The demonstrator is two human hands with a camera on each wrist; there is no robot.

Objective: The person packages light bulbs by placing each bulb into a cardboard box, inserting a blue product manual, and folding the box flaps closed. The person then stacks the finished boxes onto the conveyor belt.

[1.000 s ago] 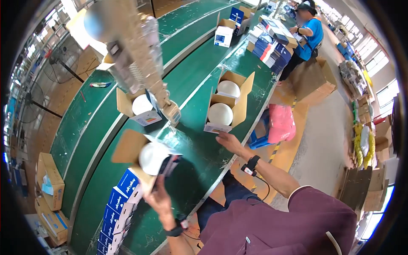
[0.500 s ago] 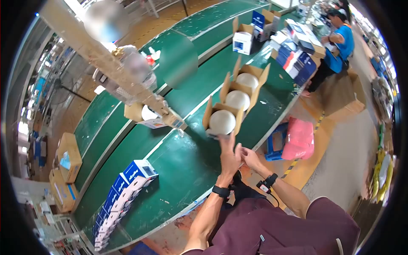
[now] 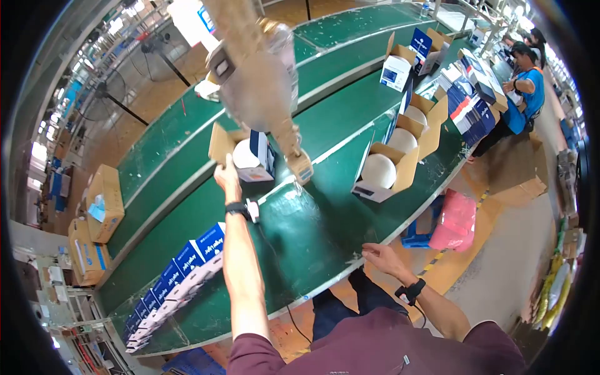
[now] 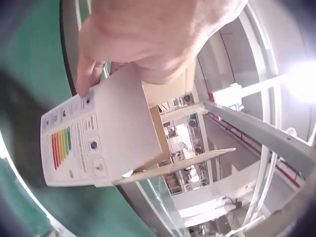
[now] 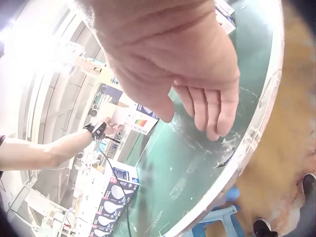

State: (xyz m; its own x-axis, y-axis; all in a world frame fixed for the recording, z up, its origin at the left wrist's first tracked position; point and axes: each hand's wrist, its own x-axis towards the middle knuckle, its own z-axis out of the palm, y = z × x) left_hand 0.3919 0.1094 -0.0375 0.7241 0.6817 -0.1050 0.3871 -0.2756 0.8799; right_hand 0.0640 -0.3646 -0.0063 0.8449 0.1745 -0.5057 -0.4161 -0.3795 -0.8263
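Observation:
My left hand grips the near left side of an open cardboard bulb box on the green belt. A white bulb dome shows inside it. In the left wrist view, the fingers bend over the edge of the box, beside its printed energy label. My right hand hangs relaxed at the near edge of the table, holding nothing; in the right wrist view its fingers are loosely bent. Beyond it stand three open boxes in a row, each with a white dome inside.
A row of blue-and-white closed boxes stands at the left on the green surface. A beige post rises beside the gripped box. More boxes and flat cartons lie toward a person in blue. A pink bag sits at right.
My left hand first carried an open box with a bulb, set it at the near end of the two-box row, then moved left to another open box. My right hand drew back from the row.

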